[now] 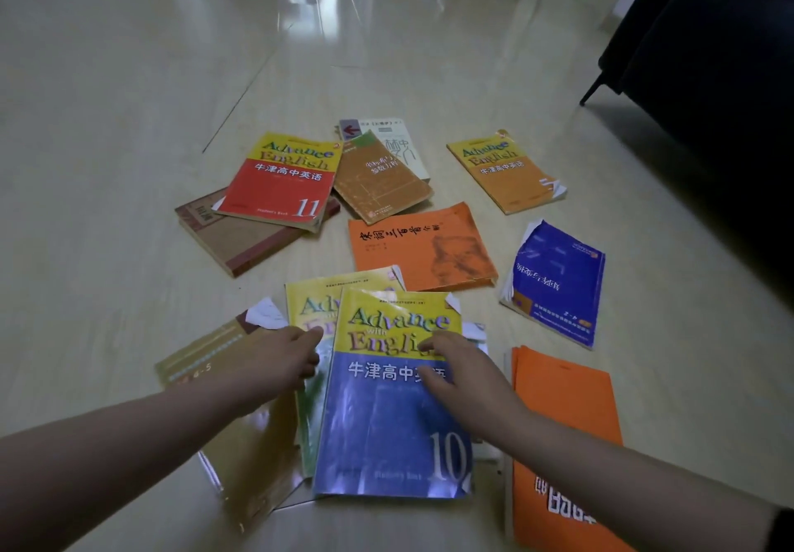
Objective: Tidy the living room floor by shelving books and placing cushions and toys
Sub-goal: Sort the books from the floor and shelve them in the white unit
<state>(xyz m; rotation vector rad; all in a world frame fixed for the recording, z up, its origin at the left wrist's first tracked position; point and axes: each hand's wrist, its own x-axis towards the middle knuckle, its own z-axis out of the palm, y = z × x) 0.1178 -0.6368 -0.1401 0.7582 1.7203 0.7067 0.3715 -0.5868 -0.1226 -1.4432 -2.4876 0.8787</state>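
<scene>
Both hands reach into the near pile of books on the glossy tiled floor point(129, 122). The right hand point(464, 373) lies on the blue "Advance with English 10" textbook point(386, 418), its fingers point(434, 343) spread loosely on the cover and gripping nothing. The left hand point(279, 362) meets the edge of the green-and-yellow textbook point(307, 306), which lies partly under the blue one. Whether its fingertips pinch that edge or only touch it cannot be told.

The pile is skewed, so lifting by one edge would likely let the slick blue cover slide off the book beneath it. A tan workbook point(202, 362) lies under the left palm and wrist and may be dragged along or left behind. Loose white pages point(477, 330) poke out just past the right fingertips, and a curled slip point(266, 313) sits just beyond the left fingers. Either could tear or fall out if the books are squeezed together carelessly. An orange book point(563, 422) lies just outside the right wrist. Beyond the fingertips, a red textbook point(279, 182) and other volumes are not yet gathered.
</scene>
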